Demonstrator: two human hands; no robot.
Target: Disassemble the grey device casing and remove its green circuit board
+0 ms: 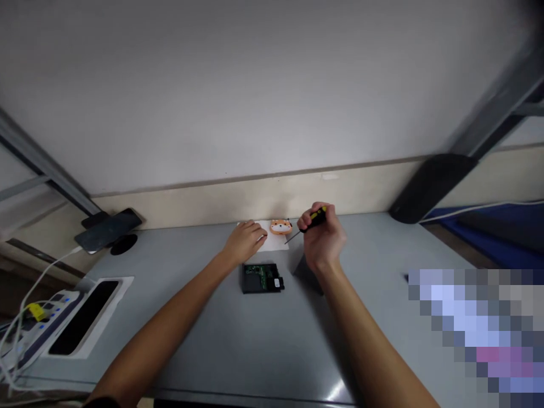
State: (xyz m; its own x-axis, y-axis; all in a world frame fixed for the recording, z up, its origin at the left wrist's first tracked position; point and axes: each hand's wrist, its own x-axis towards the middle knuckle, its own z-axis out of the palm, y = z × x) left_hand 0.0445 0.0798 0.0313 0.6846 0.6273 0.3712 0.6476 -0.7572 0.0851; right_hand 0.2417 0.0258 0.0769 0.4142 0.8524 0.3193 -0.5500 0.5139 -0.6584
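Observation:
My right hand (pixel 323 238) is wrapped round the black and yellow handle of a screwdriver (pixel 315 219). Its thin shaft slants down to the left, with the tip over the right part of a white sheet of paper (pixel 274 243). My left hand (pixel 245 242) rests on the left side of that sheet, palm down, fingers bent and thumb a little apart. An orange and white animal-faced case (pixel 281 227) sits at the sheet's far edge, between both hands. Nearer to me lies a black device with an exposed green circuit board (pixel 262 278).
On the left are a phone on a stand (pixel 108 229), a black phone (pixel 85 317) lying on white paper, and a power strip (pixel 46 323) with white cables. A dark cylinder (pixel 431 187) stands at the back right. A dark flat piece (pixel 309 276) lies below my right wrist.

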